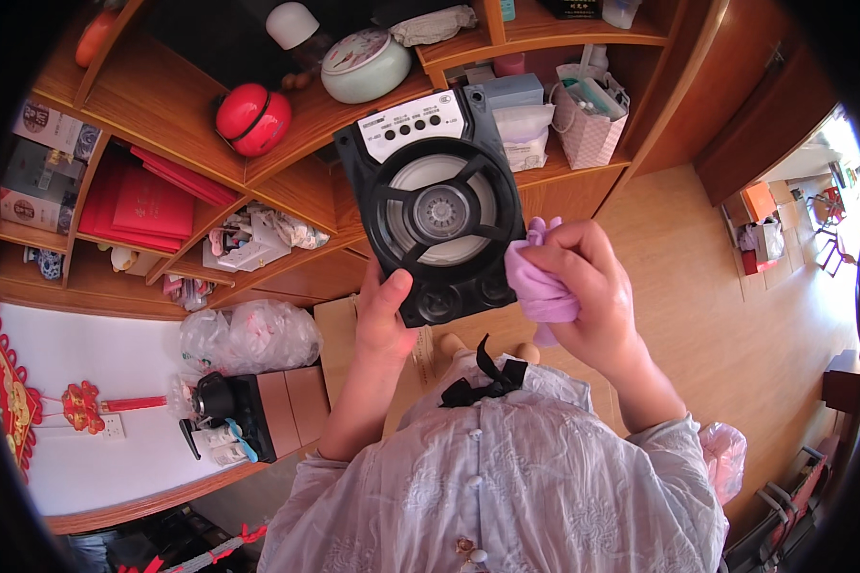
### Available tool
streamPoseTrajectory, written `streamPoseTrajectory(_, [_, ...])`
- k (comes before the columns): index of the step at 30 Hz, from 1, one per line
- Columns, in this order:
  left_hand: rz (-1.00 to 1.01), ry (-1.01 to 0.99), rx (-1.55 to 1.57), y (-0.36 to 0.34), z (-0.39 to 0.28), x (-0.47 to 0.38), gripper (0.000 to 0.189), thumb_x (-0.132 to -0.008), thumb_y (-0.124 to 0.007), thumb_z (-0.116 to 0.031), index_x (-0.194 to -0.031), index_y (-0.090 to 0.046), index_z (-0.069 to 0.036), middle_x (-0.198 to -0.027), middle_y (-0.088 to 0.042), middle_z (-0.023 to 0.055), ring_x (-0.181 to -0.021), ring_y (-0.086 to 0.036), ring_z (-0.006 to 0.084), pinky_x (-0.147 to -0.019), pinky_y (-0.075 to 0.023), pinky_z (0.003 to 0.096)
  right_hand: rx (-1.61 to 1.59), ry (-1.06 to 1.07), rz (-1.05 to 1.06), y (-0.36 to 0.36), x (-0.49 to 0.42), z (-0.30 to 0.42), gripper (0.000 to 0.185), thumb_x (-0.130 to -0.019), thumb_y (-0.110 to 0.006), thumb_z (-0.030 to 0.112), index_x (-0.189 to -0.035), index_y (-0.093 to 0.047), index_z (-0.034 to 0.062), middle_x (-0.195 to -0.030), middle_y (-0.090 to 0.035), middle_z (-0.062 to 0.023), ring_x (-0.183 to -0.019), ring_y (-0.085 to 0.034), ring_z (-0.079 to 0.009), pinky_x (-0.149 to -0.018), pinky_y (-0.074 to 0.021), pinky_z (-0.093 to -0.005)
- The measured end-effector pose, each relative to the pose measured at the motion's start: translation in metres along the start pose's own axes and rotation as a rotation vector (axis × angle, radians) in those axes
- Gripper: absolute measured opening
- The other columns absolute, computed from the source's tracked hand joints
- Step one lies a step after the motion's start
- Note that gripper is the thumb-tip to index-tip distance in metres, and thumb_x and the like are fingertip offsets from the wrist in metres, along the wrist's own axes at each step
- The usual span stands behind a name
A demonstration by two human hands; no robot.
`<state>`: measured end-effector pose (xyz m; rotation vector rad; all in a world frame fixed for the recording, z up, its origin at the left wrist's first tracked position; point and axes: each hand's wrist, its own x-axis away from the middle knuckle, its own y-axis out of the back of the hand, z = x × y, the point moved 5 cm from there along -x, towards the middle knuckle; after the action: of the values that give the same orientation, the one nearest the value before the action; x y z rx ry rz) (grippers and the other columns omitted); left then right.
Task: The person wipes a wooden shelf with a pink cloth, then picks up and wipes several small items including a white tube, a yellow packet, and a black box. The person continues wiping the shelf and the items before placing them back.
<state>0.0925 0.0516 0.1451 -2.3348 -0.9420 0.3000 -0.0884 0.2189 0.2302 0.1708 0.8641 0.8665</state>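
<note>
A black portable speaker (pixel 441 211) with a round grille and a white button panel is held up in front of the shelves, tilted to the left. My left hand (pixel 387 308) grips its lower left corner, thumb on the front face and the fingers hidden behind. Bunched in my right hand (pixel 588 294) is a purple cloth (pixel 541 286), which lies against the lower right side of the speaker. Whether the cloth presses on the casing cannot be told.
Wooden shelving (pixel 287 157) spans the far side, holding a red round object (pixel 253 119), a lidded ceramic jar (pixel 367 66) and a paper gift bag (pixel 593 118). Plastic bags (pixel 251 335) and cardboard boxes (pixel 337 336) stand at the left. Wooden flooring (pixel 688 286) extends right.
</note>
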Motion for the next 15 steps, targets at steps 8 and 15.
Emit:
streamPoseTrajectory(8, [-0.049,-0.095,-0.082,-0.007,-0.005,0.004,0.09,-0.082,-0.088,-0.026,-0.154,-0.04,-0.003,-0.144,-0.058,0.0115,-0.13,-0.06,0.0233,-0.112,-0.0468,0.0387,0.044,0.045,-0.022,-0.01,-0.001,0.008,0.027,-0.077,-0.084,0.007,-0.102,-0.074,0.0065,-0.097,-0.062,-0.0082,-0.09,-0.068,-0.0305,-0.077,-0.0573,-0.0403])
streamPoseTrajectory(15, [-0.081,-0.065,-0.109,-0.004,-0.009,0.007,0.098,-0.08,-0.088,-0.019,-0.16,-0.034,-0.003,-0.15,-0.053,0.0116,-0.138,-0.052,0.0243,-0.117,-0.0412,0.039,0.091,0.084,0.075,-0.007,-0.001,-0.003,0.028,-0.074,-0.081,0.002,-0.101,-0.074,0.0058,-0.099,-0.063,-0.0086,-0.091,-0.068,-0.0319,-0.079,-0.0579,-0.0413])
